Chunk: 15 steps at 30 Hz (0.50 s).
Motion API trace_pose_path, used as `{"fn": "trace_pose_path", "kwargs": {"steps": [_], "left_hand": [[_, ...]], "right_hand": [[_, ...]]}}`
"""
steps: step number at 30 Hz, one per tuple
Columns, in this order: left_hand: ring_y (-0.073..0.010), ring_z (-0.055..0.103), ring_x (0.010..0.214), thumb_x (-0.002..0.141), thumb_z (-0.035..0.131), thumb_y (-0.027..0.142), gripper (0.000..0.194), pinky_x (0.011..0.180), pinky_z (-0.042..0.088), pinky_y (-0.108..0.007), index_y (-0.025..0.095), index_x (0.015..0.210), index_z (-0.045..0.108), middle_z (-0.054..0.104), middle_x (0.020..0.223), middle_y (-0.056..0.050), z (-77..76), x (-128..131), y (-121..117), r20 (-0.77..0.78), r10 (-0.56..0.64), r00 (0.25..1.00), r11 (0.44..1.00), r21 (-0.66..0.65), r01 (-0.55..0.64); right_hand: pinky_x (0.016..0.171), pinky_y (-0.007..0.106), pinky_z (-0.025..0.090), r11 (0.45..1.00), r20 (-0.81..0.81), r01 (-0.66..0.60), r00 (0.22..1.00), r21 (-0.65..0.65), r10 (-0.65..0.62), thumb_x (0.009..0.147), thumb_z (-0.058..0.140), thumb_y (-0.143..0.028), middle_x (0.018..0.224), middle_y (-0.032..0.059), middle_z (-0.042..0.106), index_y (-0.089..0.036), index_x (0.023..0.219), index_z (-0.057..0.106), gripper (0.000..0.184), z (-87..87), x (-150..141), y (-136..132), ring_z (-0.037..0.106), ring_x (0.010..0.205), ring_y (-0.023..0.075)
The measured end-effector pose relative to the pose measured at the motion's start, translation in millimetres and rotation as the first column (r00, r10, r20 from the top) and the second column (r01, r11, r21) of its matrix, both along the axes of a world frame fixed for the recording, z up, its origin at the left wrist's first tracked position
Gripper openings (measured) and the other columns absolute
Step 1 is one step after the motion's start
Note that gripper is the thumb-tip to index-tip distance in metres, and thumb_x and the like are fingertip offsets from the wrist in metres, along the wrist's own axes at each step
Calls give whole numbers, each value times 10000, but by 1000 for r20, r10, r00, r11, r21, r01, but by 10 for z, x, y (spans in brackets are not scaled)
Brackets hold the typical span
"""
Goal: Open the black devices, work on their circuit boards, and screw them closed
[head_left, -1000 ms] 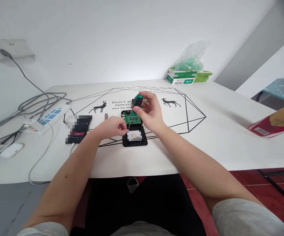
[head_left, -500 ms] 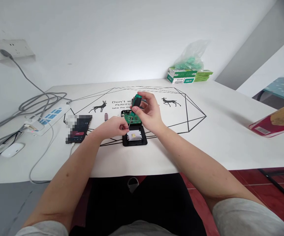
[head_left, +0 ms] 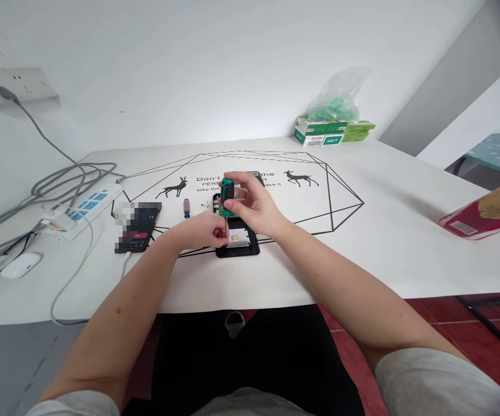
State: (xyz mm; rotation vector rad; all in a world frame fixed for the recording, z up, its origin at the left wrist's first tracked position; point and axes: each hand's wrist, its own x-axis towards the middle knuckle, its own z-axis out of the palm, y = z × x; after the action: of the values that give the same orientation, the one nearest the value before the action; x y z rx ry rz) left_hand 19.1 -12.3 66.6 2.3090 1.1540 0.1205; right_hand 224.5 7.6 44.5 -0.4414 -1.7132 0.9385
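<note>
My right hand (head_left: 252, 203) is closed around the green and black handle of a screwdriver (head_left: 228, 189), held upright with its shaft pointing down. The fingers of my left hand (head_left: 206, 229) are pinched together by the lower shaft, over the left edge of a black plastic casing (head_left: 252, 249). Inside the casing lies a silvery plate with a small yellowish square pad (head_left: 234, 238). Behind it a green circuit board is mostly covered by my right hand. Whether the left fingers hold a small part at the tip is hidden.
Left of my hands lies a second small screwdriver (head_left: 186, 208), near some tiny bits (head_left: 205, 204). A phone (head_left: 142, 228), a power strip (head_left: 89, 208) and a white case (head_left: 21, 265) are farther left. Green boxes (head_left: 321, 132) stand at the back; a red and yellow package (head_left: 484, 214) is at right.
My right hand and the screwdriver have moved left and toward me, and the screwdriver stands more upright. My left fingers have shifted slightly lower, uncovering more of the second screwdriver.
</note>
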Motion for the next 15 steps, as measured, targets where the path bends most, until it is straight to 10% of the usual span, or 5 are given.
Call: {"fn": "trace_pose_path", "kwargs": {"steps": [10,15], "left_hand": [[-188,664,784,895,686,306,157,755,507,-306,234,908,825,736,873,-13,42,17,-43,-55,-37,998,998,-46,34],[-201,663,802,890,688,326,176,735,499,-315,235,926,834,732,896,-30,9,-20,-17,-25,-48,999,998,-45,46]], "right_hand": [[682,323,619,984,106,27,993,179,-46,942,770,-281,1262,55,717,-311,1346,655,421,31,-8,-105,614,779,132],[712,310,635,980,65,-3,998,199,-10,935,795,-281,1278,64,732,-311,1327,629,428,9,-26,-99,721,953,176]]}}
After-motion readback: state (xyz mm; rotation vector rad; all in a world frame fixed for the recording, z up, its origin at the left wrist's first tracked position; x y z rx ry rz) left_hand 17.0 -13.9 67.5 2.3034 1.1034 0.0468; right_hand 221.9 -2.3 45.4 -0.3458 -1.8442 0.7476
